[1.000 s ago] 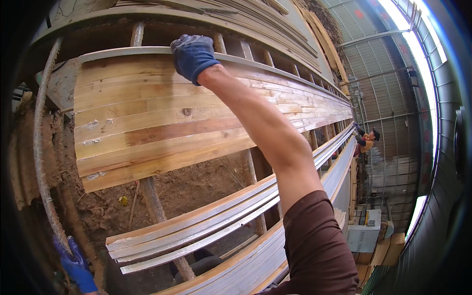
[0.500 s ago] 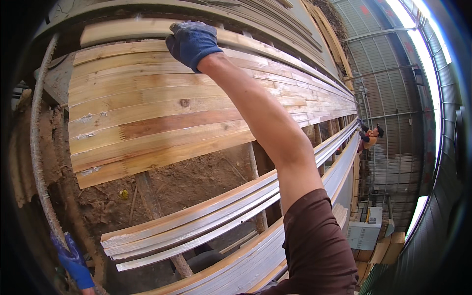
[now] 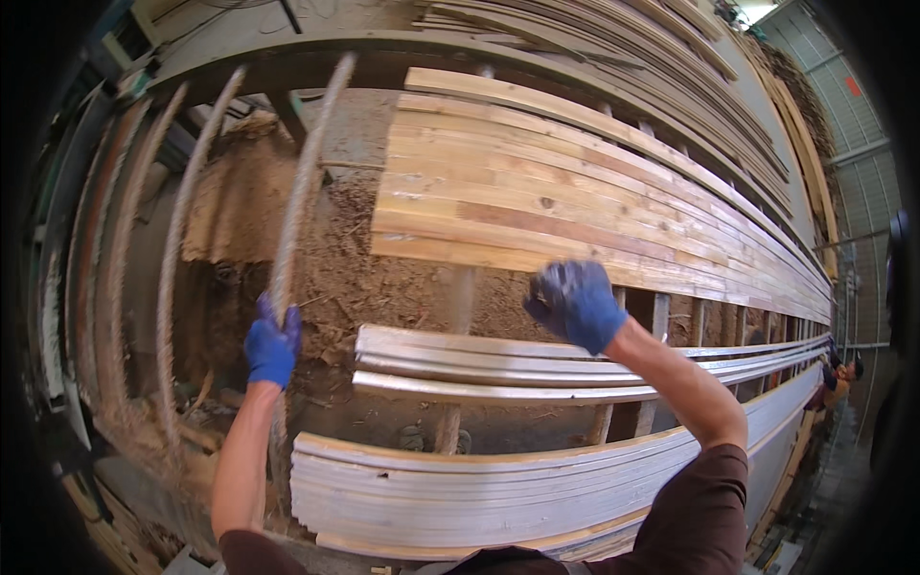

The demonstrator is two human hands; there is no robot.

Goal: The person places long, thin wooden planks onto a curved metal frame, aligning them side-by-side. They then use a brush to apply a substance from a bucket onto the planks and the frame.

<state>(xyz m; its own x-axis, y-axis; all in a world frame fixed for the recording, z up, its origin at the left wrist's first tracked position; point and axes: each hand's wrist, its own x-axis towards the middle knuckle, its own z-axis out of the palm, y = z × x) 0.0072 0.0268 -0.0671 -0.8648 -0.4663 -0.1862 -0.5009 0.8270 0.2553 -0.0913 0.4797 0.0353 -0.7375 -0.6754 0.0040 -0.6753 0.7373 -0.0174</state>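
Note:
My left hand (image 3: 272,345), in a blue glove, is closed round a rough metal bar (image 3: 305,206) at the left. My right hand (image 3: 580,302), in a similar glove with a greyish palm side, hovers at the near edge of a panel of wooden strips (image 3: 479,182). Its fingers are curled and slightly blurred, and nothing shows in them. Along the panel's far side lies another long wooden strip (image 3: 508,93). Nearer me, a few strips with white-coated faces (image 3: 460,369) lie side by side across the supports.
Closest to me is a stack of white-coated strips (image 3: 479,489). More bars (image 3: 177,240) run parallel at the left, with dirt (image 3: 374,297) below. Beyond the frame's far rail lie long boards (image 3: 613,57). A co-worker (image 3: 841,374) stands at the far right end.
My right hand has come back from the far strip to the panel's near edge, its fingers still curled. The view has swung left, and my left hand remains on a bar.

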